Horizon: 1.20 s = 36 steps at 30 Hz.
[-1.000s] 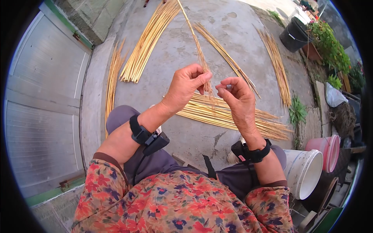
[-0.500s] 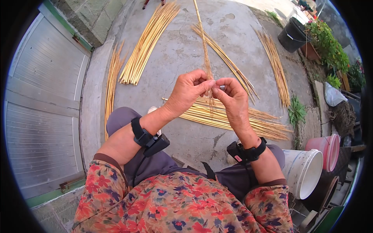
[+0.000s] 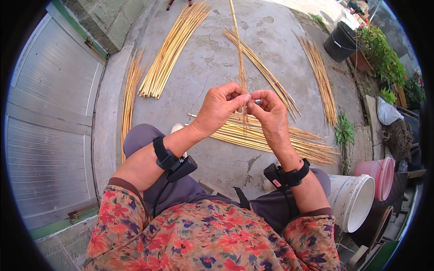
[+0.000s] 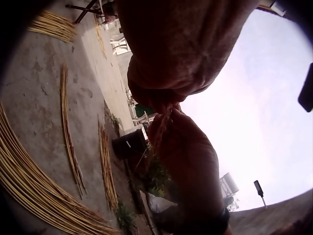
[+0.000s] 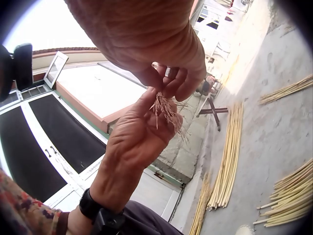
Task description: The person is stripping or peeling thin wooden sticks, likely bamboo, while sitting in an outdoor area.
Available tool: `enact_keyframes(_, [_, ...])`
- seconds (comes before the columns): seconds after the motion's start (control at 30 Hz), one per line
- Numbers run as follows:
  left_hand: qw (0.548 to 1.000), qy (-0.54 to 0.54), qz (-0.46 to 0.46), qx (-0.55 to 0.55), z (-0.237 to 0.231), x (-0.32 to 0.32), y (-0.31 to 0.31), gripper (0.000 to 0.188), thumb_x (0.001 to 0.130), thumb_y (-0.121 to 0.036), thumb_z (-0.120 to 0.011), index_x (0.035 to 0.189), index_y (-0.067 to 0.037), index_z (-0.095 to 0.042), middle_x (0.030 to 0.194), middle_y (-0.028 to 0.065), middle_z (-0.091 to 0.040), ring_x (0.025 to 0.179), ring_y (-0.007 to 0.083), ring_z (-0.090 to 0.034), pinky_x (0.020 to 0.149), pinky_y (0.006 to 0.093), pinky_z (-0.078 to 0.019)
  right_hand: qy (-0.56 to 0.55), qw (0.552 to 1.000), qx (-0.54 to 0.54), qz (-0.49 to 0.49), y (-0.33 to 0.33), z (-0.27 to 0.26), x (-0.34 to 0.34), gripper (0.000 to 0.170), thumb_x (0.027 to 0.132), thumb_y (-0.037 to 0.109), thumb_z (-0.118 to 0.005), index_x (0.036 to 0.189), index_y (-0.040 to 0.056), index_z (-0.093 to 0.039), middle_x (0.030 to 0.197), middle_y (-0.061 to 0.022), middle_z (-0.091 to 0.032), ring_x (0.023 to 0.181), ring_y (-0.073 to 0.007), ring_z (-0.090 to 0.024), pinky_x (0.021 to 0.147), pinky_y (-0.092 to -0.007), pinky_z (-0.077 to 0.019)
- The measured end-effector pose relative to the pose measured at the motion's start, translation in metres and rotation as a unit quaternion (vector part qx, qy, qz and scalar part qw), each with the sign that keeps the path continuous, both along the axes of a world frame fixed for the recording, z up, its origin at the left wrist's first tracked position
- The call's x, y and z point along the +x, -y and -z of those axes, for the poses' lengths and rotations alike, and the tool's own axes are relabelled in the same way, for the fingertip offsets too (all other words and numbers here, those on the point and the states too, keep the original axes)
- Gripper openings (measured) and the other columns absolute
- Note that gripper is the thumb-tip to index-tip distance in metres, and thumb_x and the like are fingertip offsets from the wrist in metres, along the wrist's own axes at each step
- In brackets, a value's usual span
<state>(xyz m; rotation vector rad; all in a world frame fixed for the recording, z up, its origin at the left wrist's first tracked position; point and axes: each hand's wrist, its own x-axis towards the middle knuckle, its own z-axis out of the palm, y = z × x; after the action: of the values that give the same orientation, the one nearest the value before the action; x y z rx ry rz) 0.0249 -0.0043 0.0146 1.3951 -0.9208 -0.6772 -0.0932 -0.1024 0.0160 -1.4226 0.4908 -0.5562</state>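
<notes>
A long dry stalk [image 3: 235, 27] with a wispy, bristly head points away from the person. My left hand [image 3: 216, 110] grips the bristly head [image 3: 242, 74] between thumb and curled fingers. Close against the left thumb, my right hand [image 3: 272, 117], with a ring on one finger, pinches at the same bristles. In the right wrist view, the loose tuft [image 5: 167, 110] hangs out just under the right fingertips, over the left palm. The left wrist view is dark, and there the left hand [image 4: 181, 49] covers most of the grip.
A bundle of similar stalks [image 3: 253, 133] lies on the concrete beneath the hands. More bundles lie at the left [image 3: 174, 49], centre [image 3: 266, 67] and right [image 3: 321, 74]. A white bucket [image 3: 352, 201], a pink bucket [image 3: 377, 176] and a black bucket [image 3: 341, 40] stand on the right.
My right hand has moved left and up to meet the left hand at the bristles. The left hand has dropped slightly, and the stalk's far end has swung to the right.
</notes>
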Motion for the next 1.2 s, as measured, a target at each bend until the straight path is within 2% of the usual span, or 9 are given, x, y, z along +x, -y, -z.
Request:
enact_keyframes(0.4, [0.997, 0.009, -0.059, -0.039, -0.005, 0.002, -0.002, 0.013, 0.084, -0.014, -0.062, 0.081, -0.001, -0.058, 0.066, -0.0016, -0.054, 0.061, 0.0035, -0.048, 0.053, 0.0190, -0.0382, -0.092, 0.994, -0.059, 0.009, 0.011, 0.013, -0.007, 0.017, 0.076, 0.003, -0.056, 0.092, -0.0016, -0.055, 0.075, -0.0012, -0.054, 0.065, -0.0058, -0.049, 0.059, -0.0203, -0.0415])
enact_keyframes(0.53, [0.992, -0.067, -0.080, -0.068, -0.011, 0.020, -0.005, 0.013, 0.084, -0.013, -0.062, 0.080, -0.002, -0.057, 0.067, -0.0003, -0.054, 0.061, 0.0058, -0.049, 0.054, 0.0202, -0.0411, -0.168, 0.974, -0.120, -0.098, 0.019, -0.011, -0.019, 0.016, 0.078, 0.008, -0.056, 0.093, 0.0010, -0.057, 0.070, -0.0023, -0.053, 0.062, -0.0082, -0.048, 0.059, -0.0241, -0.0413])
enact_keyframes(0.6, [0.991, -0.074, -0.089, -0.072, -0.013, 0.026, -0.009, 0.013, 0.084, -0.013, -0.062, 0.080, -0.002, -0.056, 0.067, 0.0000, -0.054, 0.060, 0.0062, -0.049, 0.054, 0.0203, -0.0414, -0.300, 0.904, -0.091, -0.289, 0.014, -0.023, -0.026, 0.016, 0.079, 0.010, -0.060, 0.092, 0.0019, -0.057, 0.070, -0.0032, -0.055, 0.065, -0.0092, -0.052, 0.061, -0.0247, -0.0427])
enact_keyframes(0.63, [0.989, -0.085, -0.096, -0.073, -0.014, 0.028, -0.011, 0.013, 0.084, -0.013, -0.061, 0.080, -0.002, -0.056, 0.066, 0.0002, -0.054, 0.059, 0.0067, -0.049, 0.054, 0.0205, -0.0417, -0.212, 0.900, -0.110, -0.365, 0.002, -0.010, -0.034, 0.016, 0.078, 0.009, -0.063, 0.091, 0.0029, -0.058, 0.074, -0.0039, -0.059, 0.069, -0.0092, -0.055, 0.063, -0.0240, -0.0441])
enact_keyframes(0.77, [0.988, -0.091, -0.105, -0.073, -0.008, 0.027, -0.012, 0.012, 0.084, -0.012, -0.061, 0.081, -0.002, -0.055, 0.066, 0.0014, -0.055, 0.057, 0.0073, -0.050, 0.053, 0.0207, -0.0422, -0.201, 0.943, -0.135, -0.227, 0.007, -0.012, -0.030, 0.017, 0.077, 0.003, -0.064, 0.093, 0.0031, -0.057, 0.084, -0.0034, -0.061, 0.076, -0.0068, -0.056, 0.068, -0.0225, -0.0452])
enact_keyframes(0.83, [0.990, -0.090, -0.091, -0.057, -0.006, 0.024, -0.009, 0.012, 0.084, -0.012, -0.061, 0.081, -0.003, -0.055, 0.065, 0.0020, -0.055, 0.055, 0.0076, -0.051, 0.051, 0.0207, -0.0420, -0.058, 0.995, -0.066, -0.050, 0.007, -0.012, -0.024, 0.017, 0.079, 0.003, -0.062, 0.095, 0.0024, -0.055, 0.086, -0.0027, -0.060, 0.078, -0.0064, -0.056, 0.069, -0.0206, -0.0450])
enact_keyframes(0.93, [0.991, -0.092, -0.074, -0.056, -0.007, 0.018, -0.004, 0.012, 0.084, -0.012, -0.062, 0.080, -0.002, -0.054, 0.064, 0.0021, -0.055, 0.054, 0.0073, -0.051, 0.050, 0.0207, -0.0417, -0.001, 1.000, 0.004, 0.000, -0.004, -0.008, -0.012, 0.016, 0.080, 0.003, -0.061, 0.095, 0.0015, -0.054, 0.087, -0.0020, -0.060, 0.078, -0.0065, -0.057, 0.069, -0.0196, -0.0455])
enact_keyframes(1.07, [0.991, -0.093, -0.073, -0.065, -0.003, 0.013, 0.001, 0.013, 0.083, -0.011, -0.063, 0.080, -0.002, -0.054, 0.063, 0.0020, -0.056, 0.054, 0.0067, -0.051, 0.050, 0.0201, -0.0414, 0.033, 0.993, -0.112, 0.025, -0.007, -0.009, -0.009, 0.016, 0.082, 0.000, -0.059, 0.096, -0.0005, -0.053, 0.088, -0.0052, -0.061, 0.077, -0.0081, -0.058, 0.069, -0.0214, -0.0473])
enact_keyframes(1.2, [0.993, -0.069, -0.078, -0.051, -0.005, 0.011, 0.004, 0.012, 0.083, -0.010, -0.062, 0.079, -0.002, -0.055, 0.063, 0.0014, -0.056, 0.053, 0.0056, -0.051, 0.049, 0.0189, -0.0410, 0.008, 0.993, -0.120, -0.002, -0.015, -0.002, -0.007, 0.016, 0.082, -0.002, -0.057, 0.097, -0.0016, -0.052, 0.087, -0.0061, -0.061, 0.074, -0.0082, -0.058, 0.067, -0.0211, -0.0476])
